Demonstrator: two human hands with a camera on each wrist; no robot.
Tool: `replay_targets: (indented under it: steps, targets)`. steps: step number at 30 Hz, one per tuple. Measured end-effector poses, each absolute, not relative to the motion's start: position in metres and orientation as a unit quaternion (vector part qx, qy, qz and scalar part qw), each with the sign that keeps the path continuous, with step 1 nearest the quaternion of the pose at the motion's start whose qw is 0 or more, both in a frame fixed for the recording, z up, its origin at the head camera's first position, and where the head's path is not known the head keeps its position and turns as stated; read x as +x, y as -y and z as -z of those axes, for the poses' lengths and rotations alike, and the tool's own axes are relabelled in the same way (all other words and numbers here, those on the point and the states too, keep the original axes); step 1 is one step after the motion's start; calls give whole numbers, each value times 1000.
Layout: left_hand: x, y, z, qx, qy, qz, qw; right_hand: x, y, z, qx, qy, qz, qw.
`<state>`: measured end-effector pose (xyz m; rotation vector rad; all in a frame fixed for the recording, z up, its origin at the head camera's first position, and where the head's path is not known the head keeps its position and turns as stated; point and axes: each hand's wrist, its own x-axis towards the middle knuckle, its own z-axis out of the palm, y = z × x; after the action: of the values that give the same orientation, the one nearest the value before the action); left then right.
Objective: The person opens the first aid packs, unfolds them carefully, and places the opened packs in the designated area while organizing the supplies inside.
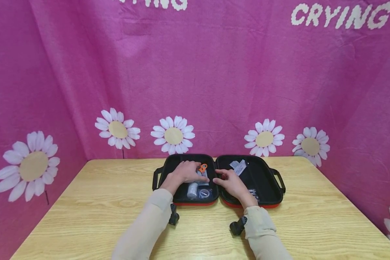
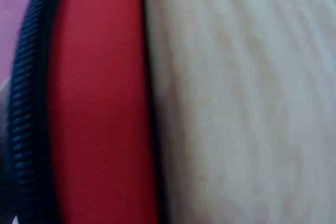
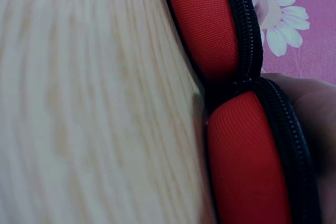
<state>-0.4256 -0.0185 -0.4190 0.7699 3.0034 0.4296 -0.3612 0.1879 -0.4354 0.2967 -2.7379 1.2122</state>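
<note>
An unfolded zip case, black inside and red outside, lies on the table, its left half point(image 1: 214, 198) and right half point(image 1: 277, 196) joined at a hinge. My left hand point(image 1: 187, 172) reaches over the left half, thumb stretched over a clear packet point(image 1: 204, 183), fingertips close to orange-handled scissors point(image 1: 203, 168). Below the hand are a white bandage roll point(image 1: 192, 190) and a wrapped round roll point(image 1: 204, 194). My right hand point(image 1: 233, 184) is at the right half's inner edge, thumb and forefinger apart, pointing toward the hinge. Whether either hand touches anything is unclear.
White packets point(image 1: 239, 167) lie at the back of the right half, and small wrapped items point(image 1: 254, 194) near its front. Carry handles point(image 1: 278, 179) stick out at both ends. A pink cloth with daisies point(image 1: 195, 86) hangs behind the wooden table point(image 1: 117, 216).
</note>
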Motion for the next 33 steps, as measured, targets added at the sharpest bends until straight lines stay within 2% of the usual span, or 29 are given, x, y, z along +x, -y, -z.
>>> replay_targets:
  steps: [4, 7, 25, 33]
  targets:
    - [-425, 22, 418, 250, -954, -160, 34, -361, -187, 436, 98, 906, -407, 66]
    - [-425, 22, 420, 245, -954, -169, 36, -362, -187, 436, 98, 906, -406, 65]
    - [-421, 38, 415, 222, -946, -233, -33, -361, -188, 434, 97, 907, -406, 63]
    - [-415, 53, 412, 187, -942, -278, -32, -361, -187, 436, 97, 906, -408, 61]
